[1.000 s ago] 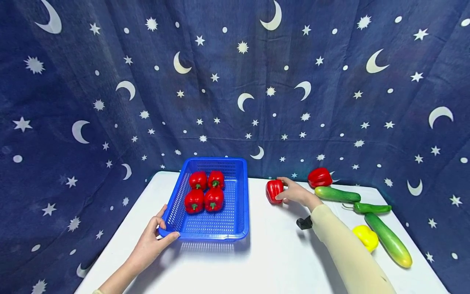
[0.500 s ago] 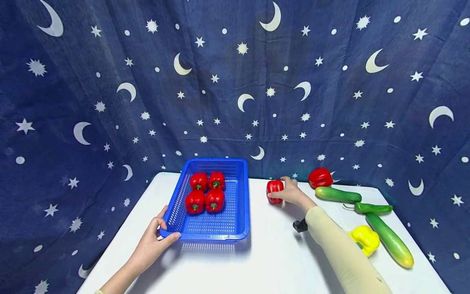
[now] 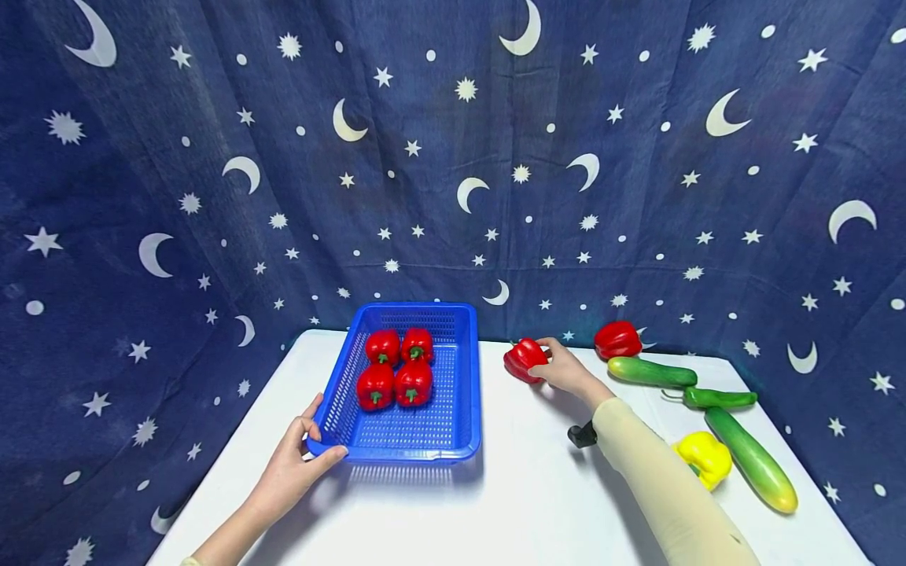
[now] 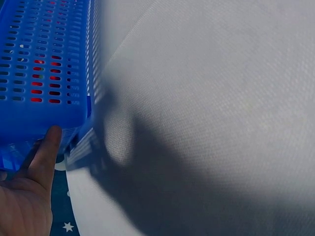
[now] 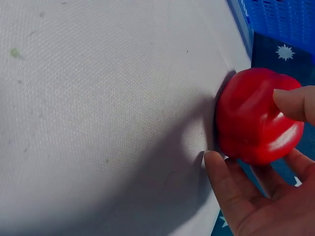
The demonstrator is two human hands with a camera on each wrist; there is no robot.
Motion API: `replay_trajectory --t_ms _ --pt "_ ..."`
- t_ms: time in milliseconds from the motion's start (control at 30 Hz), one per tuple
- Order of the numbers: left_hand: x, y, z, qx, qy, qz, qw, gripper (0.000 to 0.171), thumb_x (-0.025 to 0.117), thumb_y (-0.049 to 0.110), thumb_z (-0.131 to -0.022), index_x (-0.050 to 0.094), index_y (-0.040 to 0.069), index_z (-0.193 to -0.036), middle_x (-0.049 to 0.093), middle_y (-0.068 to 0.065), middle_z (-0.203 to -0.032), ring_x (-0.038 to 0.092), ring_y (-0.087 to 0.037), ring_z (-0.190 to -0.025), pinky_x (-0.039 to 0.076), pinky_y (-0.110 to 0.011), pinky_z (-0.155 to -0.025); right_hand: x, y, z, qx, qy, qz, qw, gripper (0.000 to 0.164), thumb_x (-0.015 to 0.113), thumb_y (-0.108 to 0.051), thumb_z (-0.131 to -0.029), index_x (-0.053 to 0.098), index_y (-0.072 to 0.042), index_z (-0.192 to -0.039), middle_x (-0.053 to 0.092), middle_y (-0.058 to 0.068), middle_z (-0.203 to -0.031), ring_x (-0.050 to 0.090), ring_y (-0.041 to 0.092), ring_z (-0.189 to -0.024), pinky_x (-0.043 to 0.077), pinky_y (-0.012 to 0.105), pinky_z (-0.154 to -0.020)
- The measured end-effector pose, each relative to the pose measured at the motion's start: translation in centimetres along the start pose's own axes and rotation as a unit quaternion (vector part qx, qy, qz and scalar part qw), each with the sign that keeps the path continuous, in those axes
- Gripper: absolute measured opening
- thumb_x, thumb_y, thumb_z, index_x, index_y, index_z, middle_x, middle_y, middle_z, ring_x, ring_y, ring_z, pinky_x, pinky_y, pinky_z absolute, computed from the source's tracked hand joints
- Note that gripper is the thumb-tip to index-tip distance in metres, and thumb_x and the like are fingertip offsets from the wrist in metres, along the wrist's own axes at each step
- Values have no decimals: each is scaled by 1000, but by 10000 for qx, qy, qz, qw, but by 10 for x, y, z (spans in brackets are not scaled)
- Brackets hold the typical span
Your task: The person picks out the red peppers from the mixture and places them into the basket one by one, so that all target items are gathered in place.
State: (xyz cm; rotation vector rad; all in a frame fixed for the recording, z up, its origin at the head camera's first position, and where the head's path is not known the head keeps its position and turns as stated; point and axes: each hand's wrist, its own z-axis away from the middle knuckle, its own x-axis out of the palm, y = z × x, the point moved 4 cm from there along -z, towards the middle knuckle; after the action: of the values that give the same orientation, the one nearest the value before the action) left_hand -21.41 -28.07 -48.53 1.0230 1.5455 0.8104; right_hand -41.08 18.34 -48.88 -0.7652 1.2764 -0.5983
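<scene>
My left hand [image 3: 300, 456] grips the near left corner of a blue basket [image 3: 473, 393], with the thumb along its rim; the left wrist view shows the thumb [image 4: 47, 152] against the perforated wall. Several red bell peppers [image 3: 394, 369] sit grouped inside, stems toward me. Right of the basket, my right hand [image 3: 566, 369] holds another red bell pepper [image 3: 524, 359], which lies tilted close over the white table. In the right wrist view, the thumb presses one side of this pepper [image 5: 251, 118] and the fingers [image 5: 226, 182] curl below it.
At the right lie a red bell pepper [image 3: 617, 340], a cucumber [image 3: 651, 373], a green chili pepper [image 3: 720, 399], a larger cucumber [image 3: 750, 460] and a yellow bell pepper [image 3: 706, 458] beside the right sleeve. A starry blue curtain [image 3: 425, 196] hangs behind the table [image 3: 538, 495].
The red bell pepper in my right hand has turned from upright to tilted, its stem end toward the upper left. The yellow bell pepper has rolled slightly, showing its green stem. The left hand stays put.
</scene>
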Motion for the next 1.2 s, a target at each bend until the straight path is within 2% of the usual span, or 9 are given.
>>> replay_trajectory --t_ms 133,267,400,567,733,933,1067,1200 --pt "0 0 0 -4 21 -65 10000 45 80 15 -91 37 6 -101 20 -15 -169 57 -43 -118 55 -23 -79 1 -1 -1 -37 -32 175 9998 84 77 -21 -88 29 0 -154 43 28 -146 48 44 -128 48 55 -99" --pt "0 0 0 -48 13 -116 9999 45 79 14 -91 36 7 -101 19 -15 -169 56 -45 -121 56 -26 -81 1 -2 -1 -96 102 150 9998 88 80 -27 -87 29 -3 -156 38 28 -150 43 45 -133 42 60 -105" --pt "1 -1 0 -66 -9 -5 10000 45 79 13 -91 36 6 -102 18 -15 -169 53 -47 -125 56 -28 -84 2 -5 -1 -271 227 67 9994 81 78 -27 -89 35 -5 -154 41 29 -146 47 45 -130 43 58 -104" --pt "1 -2 0 -112 -16 -39 9999 45 79 15 -91 36 6 -102 18 -14 -169 52 -48 -126 55 -28 -84 4 -5 -2 -272 128 -194 9994 73 75 -22 -92 38 -5 -152 46 26 -147 48 45 -130 44 57 -104" --pt "0 0 0 -148 -37 -66 9999 45 79 15 -92 36 6 -103 17 -14 -169 48 -50 -131 54 -28 -87 4 -2 -5 -226 -55 -491 9985 78 72 -18 -91 32 -6 -157 41 26 -153 44 45 -135 40 59 -108" --pt "0 0 0 -126 -27 -90 9999 46 80 17 -91 36 6 -103 18 -14 -169 49 -47 -130 53 -24 -84 4 -4 -7 -259 185 -147 9994 86 75 -36 -92 29 -9 -159 32 26 -159 39 45 -139 34 62 -111" --pt "0 -1 0 -156 -45 -41 9999 46 79 17 -91 36 7 -103 17 -13 -170 51 -46 -128 54 -25 -84 5 -10 -7 -238 396 104 9989 79 74 -44 -91 39 -9 -153 40 26 -151 45 43 -133 38 59 -108" --pt "0 -2 0 -144 -67 33 9999 45 79 16 -92 36 6 -104 16 -13 -170 49 -48 -129 54 -26 -85 7 -16 -7 -173 475 219 9985 67 73 -41 -93 47 -8 -145 49 25 -141 50 42 -125 45 56 -102"
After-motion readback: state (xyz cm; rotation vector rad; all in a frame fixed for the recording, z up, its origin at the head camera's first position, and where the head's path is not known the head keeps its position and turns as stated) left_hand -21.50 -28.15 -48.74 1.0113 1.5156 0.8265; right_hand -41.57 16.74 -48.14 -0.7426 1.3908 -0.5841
